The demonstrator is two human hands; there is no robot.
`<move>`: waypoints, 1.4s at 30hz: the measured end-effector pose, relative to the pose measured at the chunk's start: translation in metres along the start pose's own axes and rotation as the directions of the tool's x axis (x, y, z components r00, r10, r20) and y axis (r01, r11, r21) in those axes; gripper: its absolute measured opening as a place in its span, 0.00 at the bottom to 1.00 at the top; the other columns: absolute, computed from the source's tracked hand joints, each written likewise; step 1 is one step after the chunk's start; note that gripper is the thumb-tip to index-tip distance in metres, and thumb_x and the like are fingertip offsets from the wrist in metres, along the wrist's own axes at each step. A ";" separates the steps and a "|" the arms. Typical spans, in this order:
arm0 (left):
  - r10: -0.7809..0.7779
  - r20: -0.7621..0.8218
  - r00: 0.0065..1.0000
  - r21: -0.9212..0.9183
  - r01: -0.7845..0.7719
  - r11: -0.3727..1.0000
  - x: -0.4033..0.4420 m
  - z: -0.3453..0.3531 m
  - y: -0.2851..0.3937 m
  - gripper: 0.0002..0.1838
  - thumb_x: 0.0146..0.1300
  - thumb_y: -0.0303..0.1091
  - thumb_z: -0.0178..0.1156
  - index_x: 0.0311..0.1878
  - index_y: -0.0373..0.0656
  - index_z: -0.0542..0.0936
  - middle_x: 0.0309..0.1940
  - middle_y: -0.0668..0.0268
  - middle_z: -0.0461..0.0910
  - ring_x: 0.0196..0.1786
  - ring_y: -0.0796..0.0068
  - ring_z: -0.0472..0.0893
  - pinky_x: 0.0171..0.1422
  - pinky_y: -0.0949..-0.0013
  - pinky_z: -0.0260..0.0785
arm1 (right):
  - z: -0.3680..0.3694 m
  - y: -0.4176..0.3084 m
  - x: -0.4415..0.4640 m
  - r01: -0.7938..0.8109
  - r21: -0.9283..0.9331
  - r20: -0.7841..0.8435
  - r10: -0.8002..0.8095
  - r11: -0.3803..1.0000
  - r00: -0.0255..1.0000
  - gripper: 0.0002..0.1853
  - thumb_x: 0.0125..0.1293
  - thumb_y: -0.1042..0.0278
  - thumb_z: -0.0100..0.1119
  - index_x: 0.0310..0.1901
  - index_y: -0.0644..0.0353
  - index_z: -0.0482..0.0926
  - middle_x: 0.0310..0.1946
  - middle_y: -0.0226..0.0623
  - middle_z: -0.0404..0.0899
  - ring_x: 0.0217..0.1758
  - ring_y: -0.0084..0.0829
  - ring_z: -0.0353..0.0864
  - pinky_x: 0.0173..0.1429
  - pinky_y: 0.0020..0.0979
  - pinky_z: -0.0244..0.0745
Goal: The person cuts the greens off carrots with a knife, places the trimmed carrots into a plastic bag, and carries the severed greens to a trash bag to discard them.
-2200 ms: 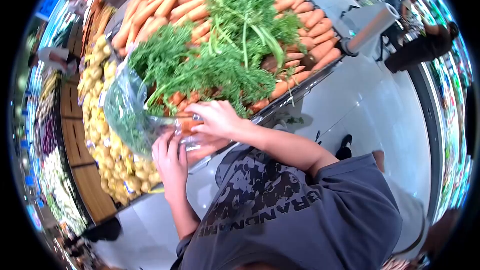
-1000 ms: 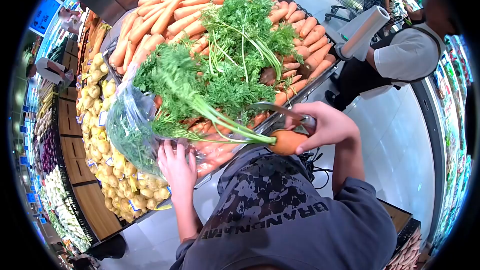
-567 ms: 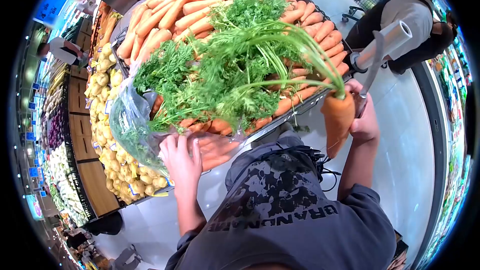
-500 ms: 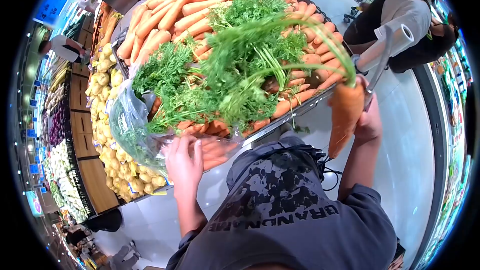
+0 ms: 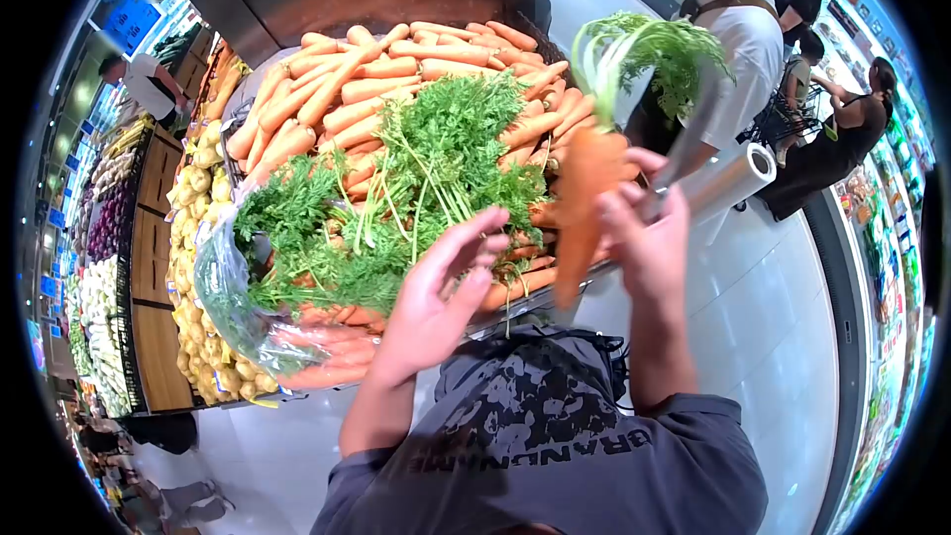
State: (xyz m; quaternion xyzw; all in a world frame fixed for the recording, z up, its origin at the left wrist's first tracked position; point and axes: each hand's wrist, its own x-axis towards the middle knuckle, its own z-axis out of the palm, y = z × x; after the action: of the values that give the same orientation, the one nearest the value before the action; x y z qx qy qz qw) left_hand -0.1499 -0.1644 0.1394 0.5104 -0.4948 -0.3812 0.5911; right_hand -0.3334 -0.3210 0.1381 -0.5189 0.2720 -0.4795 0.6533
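Note:
My right hand (image 5: 649, 233) is closed around a large carrot (image 5: 586, 208) that hangs tip down, its leafy green top (image 5: 654, 54) still on. The same hand grips a grey metal bladed tool (image 5: 684, 144), blurred, whose exact kind I cannot make out. My left hand (image 5: 436, 287) is raised, palm toward the carrot, with fingers apart and nothing in it. Below and beyond it lie loose green carrot tops (image 5: 446, 139) on a heap of carrots (image 5: 381, 89). At the left front corner, a clear plastic bag (image 5: 233, 282) holds carrots and some greens.
Bagged potatoes (image 5: 193, 277) fill a stand on the left, with more vegetable shelves past it. A roll of plastic bags (image 5: 738, 178) stands at the right of the heap. Several people are at the right, one person (image 5: 738, 35) close to the display.
My left hand has let go of the plastic bag and moved up and right. My right hand has brought the carrot inward, its leaves swinging upright and to the right.

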 end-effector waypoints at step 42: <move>0.018 -0.350 0.937 0.546 0.188 0.817 0.005 0.034 -0.080 0.31 0.62 0.41 0.75 0.61 0.34 0.72 0.44 0.43 0.85 0.47 0.40 0.86 0.49 0.52 0.79 | -0.032 0.098 0.015 0.555 -0.729 0.625 0.060 0.401 0.778 0.09 0.72 0.63 0.61 0.44 0.56 0.74 0.30 0.45 0.84 0.32 0.55 0.84 0.33 0.53 0.76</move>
State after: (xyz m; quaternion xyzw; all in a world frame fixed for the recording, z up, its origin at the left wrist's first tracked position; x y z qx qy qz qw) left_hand -0.1779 -0.1923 0.0616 0.7434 -0.4533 -0.1481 0.4691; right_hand -0.3216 -0.3476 0.0379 -0.9327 0.1908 -0.1845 0.2443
